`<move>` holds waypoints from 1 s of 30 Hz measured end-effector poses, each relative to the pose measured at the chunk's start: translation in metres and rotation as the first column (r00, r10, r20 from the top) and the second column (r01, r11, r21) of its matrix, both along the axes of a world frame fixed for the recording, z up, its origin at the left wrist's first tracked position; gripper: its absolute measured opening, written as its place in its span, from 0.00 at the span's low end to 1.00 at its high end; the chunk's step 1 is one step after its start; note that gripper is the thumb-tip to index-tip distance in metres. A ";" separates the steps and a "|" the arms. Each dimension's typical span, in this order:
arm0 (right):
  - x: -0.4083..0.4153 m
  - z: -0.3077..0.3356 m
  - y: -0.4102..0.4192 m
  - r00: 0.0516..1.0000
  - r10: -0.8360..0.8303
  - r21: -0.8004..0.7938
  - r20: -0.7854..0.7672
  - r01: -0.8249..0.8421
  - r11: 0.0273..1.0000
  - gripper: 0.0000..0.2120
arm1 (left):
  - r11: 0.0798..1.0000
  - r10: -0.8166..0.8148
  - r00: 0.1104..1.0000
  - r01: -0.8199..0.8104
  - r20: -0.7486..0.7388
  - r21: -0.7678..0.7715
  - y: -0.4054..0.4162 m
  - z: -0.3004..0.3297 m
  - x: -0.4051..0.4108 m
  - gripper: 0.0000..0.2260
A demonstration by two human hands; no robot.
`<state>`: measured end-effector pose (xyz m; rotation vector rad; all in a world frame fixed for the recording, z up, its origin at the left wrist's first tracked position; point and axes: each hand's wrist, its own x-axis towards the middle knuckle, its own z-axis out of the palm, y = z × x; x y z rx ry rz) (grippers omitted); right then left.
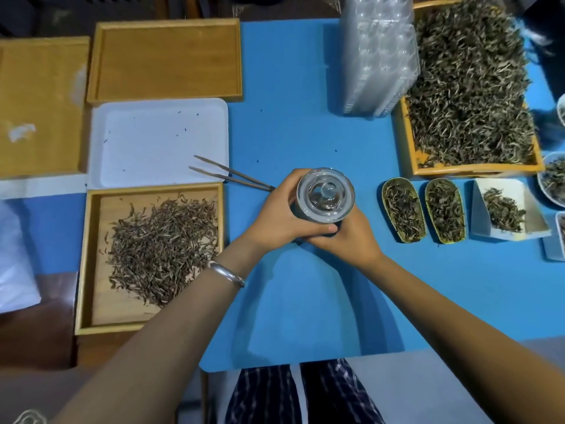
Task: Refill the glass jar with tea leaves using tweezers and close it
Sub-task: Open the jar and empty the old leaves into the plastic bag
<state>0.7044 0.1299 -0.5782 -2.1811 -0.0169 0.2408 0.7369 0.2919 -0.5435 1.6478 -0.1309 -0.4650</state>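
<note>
The glass jar [325, 195] stands on the blue table [305, 133], seen from above, with its clear glass lid on top. My left hand [282, 214] wraps around the jar's left side and my right hand [348, 237] cups its lower right side. The jar's contents are hidden by the lid and my hands. The metal tweezers [229, 175] lie on the table just left of my left hand, their tips resting over the white tray. A wooden tray [88, 255] at the left holds a pile of dark tea leaves [162, 246].
A white plastic tray [159, 142] and an empty wooden tray [165, 59] lie at the back left. A large wooden tray of tea [470, 87] and a stack of clear plastic boxes [379, 56] sit at the back right. Two gold scoops [403, 209] and a white dish [507, 209] hold tea.
</note>
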 end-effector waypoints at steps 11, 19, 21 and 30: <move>-0.031 0.049 -0.042 0.976 -0.190 0.124 0.104 0.176 0.976 0.22 | 1.000 0.014 0.999 -0.015 -0.029 -0.025 -0.001 -0.004 -0.006 0.36; 0.003 0.095 0.020 0.982 0.060 -0.142 0.178 -0.035 0.989 0.40 | 0.984 0.084 0.993 -0.095 -0.079 -0.148 -0.011 -0.007 -0.011 0.24; 0.006 0.091 0.026 0.987 0.091 -0.189 0.135 -0.064 0.980 0.42 | 0.978 0.097 0.989 -0.115 -0.111 -0.171 -0.012 -0.008 -0.011 0.19; 0.007 0.084 0.030 0.962 0.078 -0.307 0.263 0.006 0.952 0.31 | 0.998 0.067 0.997 -0.067 0.026 0.007 -0.008 -0.017 -0.008 0.20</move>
